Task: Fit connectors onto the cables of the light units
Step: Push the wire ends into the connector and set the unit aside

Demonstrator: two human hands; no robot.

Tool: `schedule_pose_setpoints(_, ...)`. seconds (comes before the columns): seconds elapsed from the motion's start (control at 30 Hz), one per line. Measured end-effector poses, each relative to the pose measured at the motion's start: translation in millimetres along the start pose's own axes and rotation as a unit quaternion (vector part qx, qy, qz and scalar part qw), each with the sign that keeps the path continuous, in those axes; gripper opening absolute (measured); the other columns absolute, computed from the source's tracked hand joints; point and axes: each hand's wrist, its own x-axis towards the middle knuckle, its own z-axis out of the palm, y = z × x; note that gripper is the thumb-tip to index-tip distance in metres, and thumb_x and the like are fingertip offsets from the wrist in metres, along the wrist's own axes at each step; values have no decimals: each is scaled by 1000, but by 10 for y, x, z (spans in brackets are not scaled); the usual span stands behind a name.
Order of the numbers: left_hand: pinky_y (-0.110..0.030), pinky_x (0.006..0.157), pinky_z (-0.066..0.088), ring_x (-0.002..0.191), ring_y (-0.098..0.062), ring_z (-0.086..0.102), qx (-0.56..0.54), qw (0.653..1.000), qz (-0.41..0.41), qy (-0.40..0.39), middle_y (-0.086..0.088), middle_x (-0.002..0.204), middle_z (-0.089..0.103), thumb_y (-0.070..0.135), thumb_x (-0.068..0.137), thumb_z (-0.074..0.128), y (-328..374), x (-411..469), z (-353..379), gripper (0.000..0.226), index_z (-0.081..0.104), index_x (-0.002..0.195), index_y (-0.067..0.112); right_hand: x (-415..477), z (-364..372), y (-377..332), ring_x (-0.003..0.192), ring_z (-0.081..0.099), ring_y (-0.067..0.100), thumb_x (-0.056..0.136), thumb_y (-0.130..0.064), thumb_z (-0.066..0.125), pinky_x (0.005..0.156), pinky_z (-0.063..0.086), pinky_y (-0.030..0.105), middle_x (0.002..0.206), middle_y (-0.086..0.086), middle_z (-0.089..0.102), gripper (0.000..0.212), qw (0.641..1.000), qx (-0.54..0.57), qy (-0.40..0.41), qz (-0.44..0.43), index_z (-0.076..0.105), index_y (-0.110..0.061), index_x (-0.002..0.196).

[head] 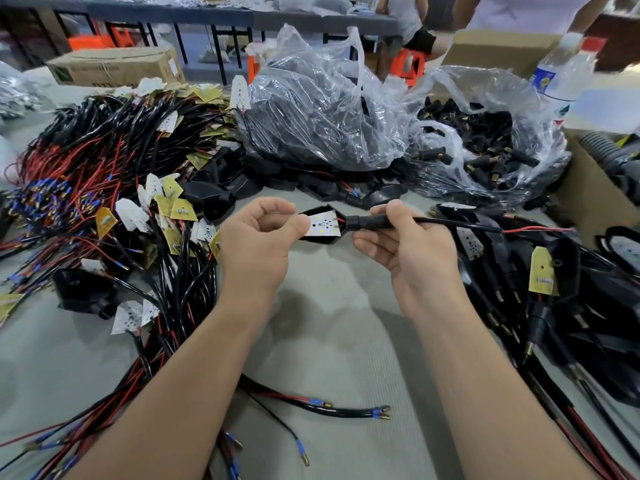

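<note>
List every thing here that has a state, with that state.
Left hand: holds the light unit.
Right hand: pinches the connector.
Light unit: held above the table, open face up.
Connector: on the cable, against the unit.
Connector bag: open.
Water bottle: capped.

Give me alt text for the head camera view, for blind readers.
Left hand grips a black plastic light unit holding a white LED board; right hand pinches the black connector on its cable. Heaps of red-and-black wired boards lie around.

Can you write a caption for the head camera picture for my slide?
The left hand pinches a black light unit while the right hand holds its cable amid piles of wires.
</note>
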Motion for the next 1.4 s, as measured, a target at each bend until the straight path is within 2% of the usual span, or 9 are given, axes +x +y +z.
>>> schedule_pose_setpoints(0.27, -13, 63, 43, 63, -1, 57, 109, 986, 120, 28, 12, 72, 71, 18, 77, 82, -57, 25, -6, 15, 72, 77, 30, 17, -30, 5, 56, 68, 22, 104, -22, 57, 55, 58, 28, 70, 14, 72, 26, 1000, -18, 18, 9, 66, -1, 90)
schedule_pose_setpoints(0.5, -16, 57, 42, 56, 1, 52, 190, 977, 97, 9, 29, 69, 67, 34, 73, 76, -60, -3, 10, 17, 75, 82, 48, 28, -19, 8, 50, 64, 20, 105, -23, 55, 51, 56, 27, 63, 10, 68, 28, 999, -14, 39, 3, 63, -3, 88)
schedule_pose_setpoints(0.57, -13, 59, 42, 62, 2, 57, 204, 974, 97, 3, 32, 75, 68, 34, 73, 76, -48, -14, 14, 17, 75, 80, 50, 33, -22, -2, 51, 64, 20, 105, -23, 55, 52, 57, 28, 63, 11, 67, 28, 999, -11, 41, -2, 63, -3, 87)
schedule_pose_setpoints(0.7, -29, 78, 59, 83, -5, 72, 46, 998, -35, -18, 12, 86, 78, 13, 80, 79, -35, 17, 53, 25, 79, 96, 32, 28, -20, -7, 54, 65, 21, 105, -23, 55, 53, 57, 27, 68, 13, 69, 27, 1000, -2, 30, 2, 64, -3, 89)
schedule_pose_setpoints(0.77, -28, 67, 61, 83, -12, 76, -3, 997, -73, -36, 7, 84, 79, 5, 88, 73, -23, 20, 69, 27, 75, 106, 25, 18, -13, -5, 54, 66, 21, 105, -22, 55, 54, 58, 27, 68, 13, 69, 27, 1000, 1, 22, 3, 64, -3, 88)
schedule_pose_setpoints(0.9, -26, 54, 58, 68, -24, 76, -34, 986, -129, -100, -10, 81, 78, 8, 100, 59, 7, -23, 76, 19, 76, 96, 14, -4, -10, -20, 53, 64, 19, 105, -22, 55, 52, 55, 26, 65, 10, 68, 27, 1000, -12, 9, 8, 63, -4, 87)
schedule_pose_setpoints(1.07, -23, 50, 56, 56, -22, 73, -37, 990, -94, -100, -8, 71, 76, 8, 101, 57, -21, -39, 81, 23, 76, 90, 15, -25, 11, 3, 52, 64, 18, 105, -28, 54, 46, 45, 23, 69, 8, 70, 30, 997, -71, 11, -9, 65, -10, 83)
schedule_pose_setpoints(1.27, -22, 41, 42, 42, -13, 54, 1, 996, -36, -86, 0, 53, 62, 8, 103, 50, -98, -36, 79, 24, 69, 90, 11, -57, 38, 10, 59, 69, 17, 104, -24, 55, 50, 52, 21, 78, 11, 72, 28, 998, -47, -39, 21, 65, -10, 83)
schedule_pose_setpoints(1.4, -21, 40, 40, 42, -12, 54, 9, 996, -25, -86, 0, 52, 61, 9, 103, 47, -146, -71, 122, 26, 68, 88, 12, -91, 64, 43, 57, 67, 15, 106, -20, 52, 53, 54, 21, 74, 6, 73, 28, 993, -89, -71, -6, 67, -9, 86)
